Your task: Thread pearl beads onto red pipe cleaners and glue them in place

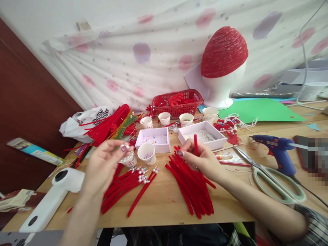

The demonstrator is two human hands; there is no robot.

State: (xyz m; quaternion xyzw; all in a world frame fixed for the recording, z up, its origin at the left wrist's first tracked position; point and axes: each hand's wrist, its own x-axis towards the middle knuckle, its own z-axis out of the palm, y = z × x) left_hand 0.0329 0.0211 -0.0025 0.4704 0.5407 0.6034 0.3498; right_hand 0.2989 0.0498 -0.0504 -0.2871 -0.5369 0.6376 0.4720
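My left hand (105, 160) is closed in a pinch above a paper cup of pale beads (128, 160); what lies between its fingertips is too small to make out. A second paper cup with pinkish beads (147, 154) stands just right of it. My right hand (198, 155) grips a red pipe cleaner (196, 145), whose end sticks up past the fingers. Below this hand lies a bundle of red pipe cleaners (194, 191). Nearer my left hand rests a group of red pipe cleaners tipped with pearl beads (125, 188).
Two shallow boxes (167, 139) with beads stand behind, backed by several paper cups (164, 119) and a red basket (176, 109). At right lie scissors (271, 177) and a blue glue gun (278, 150). A white handheld device (55, 194) is at left; a mannequin head (222, 68) stands at the back.
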